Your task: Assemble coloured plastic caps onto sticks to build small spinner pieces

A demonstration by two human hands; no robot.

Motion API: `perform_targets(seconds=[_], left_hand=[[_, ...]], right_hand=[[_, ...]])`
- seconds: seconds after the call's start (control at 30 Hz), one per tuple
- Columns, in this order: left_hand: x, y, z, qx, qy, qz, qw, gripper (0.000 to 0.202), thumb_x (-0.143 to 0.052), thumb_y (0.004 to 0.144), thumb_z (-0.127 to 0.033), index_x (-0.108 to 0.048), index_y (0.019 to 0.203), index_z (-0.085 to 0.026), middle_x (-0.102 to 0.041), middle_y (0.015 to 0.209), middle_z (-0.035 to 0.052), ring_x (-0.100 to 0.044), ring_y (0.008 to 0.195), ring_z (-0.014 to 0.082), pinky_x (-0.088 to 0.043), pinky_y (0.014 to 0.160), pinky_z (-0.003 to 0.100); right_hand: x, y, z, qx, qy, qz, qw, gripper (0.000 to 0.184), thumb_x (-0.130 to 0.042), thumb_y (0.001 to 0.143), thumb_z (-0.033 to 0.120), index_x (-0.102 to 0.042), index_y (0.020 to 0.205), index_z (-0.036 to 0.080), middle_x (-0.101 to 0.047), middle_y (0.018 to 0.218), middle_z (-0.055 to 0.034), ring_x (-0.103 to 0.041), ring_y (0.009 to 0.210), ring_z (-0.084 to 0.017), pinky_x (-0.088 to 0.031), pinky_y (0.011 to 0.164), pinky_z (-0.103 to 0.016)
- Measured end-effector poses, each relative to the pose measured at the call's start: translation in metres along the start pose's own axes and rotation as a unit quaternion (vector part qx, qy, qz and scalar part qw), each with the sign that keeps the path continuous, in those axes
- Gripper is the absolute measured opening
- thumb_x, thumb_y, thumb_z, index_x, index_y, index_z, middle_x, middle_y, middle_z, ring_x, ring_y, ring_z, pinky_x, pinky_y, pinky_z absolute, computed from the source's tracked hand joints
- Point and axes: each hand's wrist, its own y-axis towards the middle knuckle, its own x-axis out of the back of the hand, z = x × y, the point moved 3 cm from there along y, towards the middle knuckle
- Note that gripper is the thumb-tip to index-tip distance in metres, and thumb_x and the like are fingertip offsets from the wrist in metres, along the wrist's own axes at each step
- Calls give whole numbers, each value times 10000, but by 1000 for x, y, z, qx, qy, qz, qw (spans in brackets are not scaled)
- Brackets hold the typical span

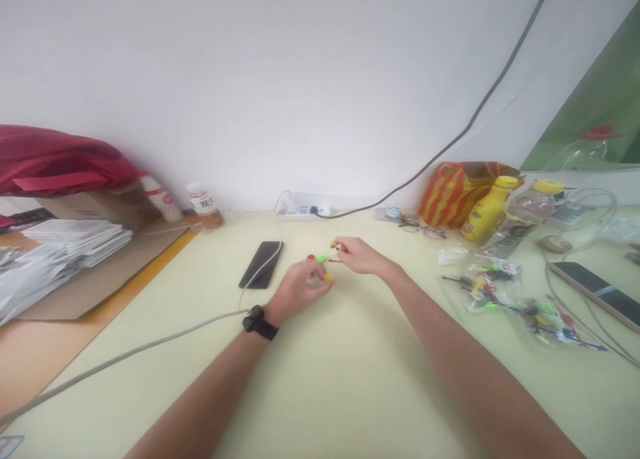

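At mid-table, my left hand (300, 287), with a black watch (260, 322) on the wrist, curls its fingers around small plastic parts. A yellow part (328, 277) shows by its thumb, and a red part (311, 257) and a green part (321, 258) show just past its fingers. My right hand (359, 255) is closed in a pinch close to its right, with a small yellow piece (337, 246) at the fingertips. A thin red piece (335, 260) sticks out below those fingers toward the left hand. How the parts join is too small to tell.
A dark phone (261, 266) with a cable lies left of the hands. Clear bags of colourful plastic parts (485, 289) lie at right, near a yellow bottle (487, 209), a striped bag (447, 192) and another phone (600, 291). A power strip (300, 209) stands against the wall.
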Motion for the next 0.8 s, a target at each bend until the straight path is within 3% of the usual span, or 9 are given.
perform_targets(seconds=[0.1,0.23,0.37,0.47,0.53,0.67,0.8], left_hand=[[-2,-1,1,-17,41,63,997,93,-731,868,-304,-682,893,-230,-714,879,26,-644,871,211,-531,874,383],[1,2,2,-34,94,60,993,83,-721,872,-310,-710,910,-237,-723,1023,53,-612,1058,265,-500,999,445],[2,1,7,-5,152,57,987,382,-631,926,-331,-627,1293,-228,-593,1411,100,-489,1340,311,-422,1137,503],[-5,-4,20,40,178,101,978,522,-455,1026,-371,-431,1524,-221,-401,1617,101,-322,1506,314,-307,1232,542],[-10,-7,29,62,183,124,973,551,-368,1060,-408,-356,1577,-215,-341,1656,91,-259,1547,305,-262,1262,534],[-14,-9,35,67,180,138,971,593,-308,1075,-447,-307,1606,-183,-270,1688,79,-162,1582,286,-199,1301,493],[-13,-9,33,73,164,148,972,605,-273,1082,-460,-268,1623,-188,-188,1709,66,-96,1590,275,-175,1308,490]], right_hand=[[-4,-1,-11,8,-43,17,999,327,-588,859,120,-690,1166,170,-694,929,-41,-591,738,-144,-411,675,-252],[-9,-1,-17,14,-87,18,996,351,-698,822,161,-702,1172,187,-681,1014,-73,-614,837,-183,-419,732,-274],[-4,-3,-19,-10,-165,-32,986,448,-737,850,454,-657,1200,186,-621,1211,-157,-548,1153,-324,-420,908,-379],[-2,-6,-23,-44,-221,-29,974,508,-715,842,583,-643,1165,198,-612,1223,-170,-522,1192,-367,-416,936,-426],[-3,-7,-26,-46,-217,-13,975,404,-715,857,538,-654,1071,200,-619,1190,-159,-552,1143,-344,-425,904,-397],[-5,-3,-28,-34,-189,-10,981,120,-699,890,296,-640,927,199,-648,1082,-113,-612,987,-244,-420,812,-308],[-13,0,-24,-42,-150,-18,988,45,-665,880,161,-633,888,191,-680,979,-79,-630,853,-189,-402,702,-266]])
